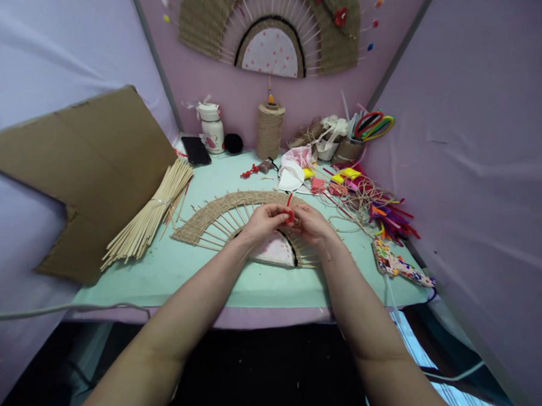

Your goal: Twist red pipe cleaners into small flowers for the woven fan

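Note:
Near the middle of the view, my left hand (266,220) and my right hand (311,223) meet over a woven fan (204,219) that lies on the table. Both hands have their fingers closed around a small red pipe cleaner piece (290,214); one thin end of it sticks up between the fingertips. Below the hands is the fan's white dotted centre (273,251), edged in black, partly covered by my left hand and wrist. Thin sticks spread from this centre to the fan's woven twine band.
Bundled sticks (148,214) and cardboard (90,169) are at left. Behind stand a phone (195,150), a bottle (212,129) and a twine spool (270,131). Coloured pipe cleaners (391,216) and a patterned glue gun (399,266) lie at right. Another fan (204,26) hangs behind.

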Demonstrator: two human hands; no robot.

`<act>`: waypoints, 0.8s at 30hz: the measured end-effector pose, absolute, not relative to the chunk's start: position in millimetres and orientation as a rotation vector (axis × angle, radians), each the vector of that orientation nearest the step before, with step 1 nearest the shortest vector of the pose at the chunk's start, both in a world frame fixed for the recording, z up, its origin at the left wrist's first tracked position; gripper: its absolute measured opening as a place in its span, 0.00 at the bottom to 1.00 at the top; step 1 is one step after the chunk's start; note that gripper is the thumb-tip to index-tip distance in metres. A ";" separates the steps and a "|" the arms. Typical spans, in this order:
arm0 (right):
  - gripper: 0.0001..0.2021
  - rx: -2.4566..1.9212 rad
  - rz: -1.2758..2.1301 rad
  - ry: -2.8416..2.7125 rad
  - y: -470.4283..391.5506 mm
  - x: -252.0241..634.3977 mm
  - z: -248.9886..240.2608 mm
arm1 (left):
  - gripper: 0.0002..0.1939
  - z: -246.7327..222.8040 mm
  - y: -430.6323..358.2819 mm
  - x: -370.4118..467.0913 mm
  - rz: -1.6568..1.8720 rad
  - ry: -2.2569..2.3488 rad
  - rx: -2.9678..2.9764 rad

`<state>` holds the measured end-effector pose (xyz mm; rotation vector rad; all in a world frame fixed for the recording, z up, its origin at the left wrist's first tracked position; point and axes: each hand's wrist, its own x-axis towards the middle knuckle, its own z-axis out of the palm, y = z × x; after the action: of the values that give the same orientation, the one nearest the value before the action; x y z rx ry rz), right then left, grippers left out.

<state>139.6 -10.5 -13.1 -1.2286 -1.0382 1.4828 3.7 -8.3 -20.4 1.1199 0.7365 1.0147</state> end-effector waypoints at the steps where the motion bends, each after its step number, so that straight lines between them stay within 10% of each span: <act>1: 0.14 -1.260 1.364 -1.071 -9.3 140.4 -14.4 | 0.10 -20.5 -7.6 3.7 1.039 0.791 1.133; 6: 0.13 -1.239 0.799 -1.281 -5.8 142.5 -18.2 | 0.09 -21.9 -3.0 2.6 1.181 1.073 1.229; 24: 0.09 -1.314 0.650 -1.528 -13.9 132.6 -18.7 | 0.14 -21.9 -4.1 -0.4 1.159 1.163 1.314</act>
<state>132.6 -13.9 -18.7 -1.3140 -1.5277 0.6505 -0.4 -4.1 -21.9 1.3140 1.1628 1.1586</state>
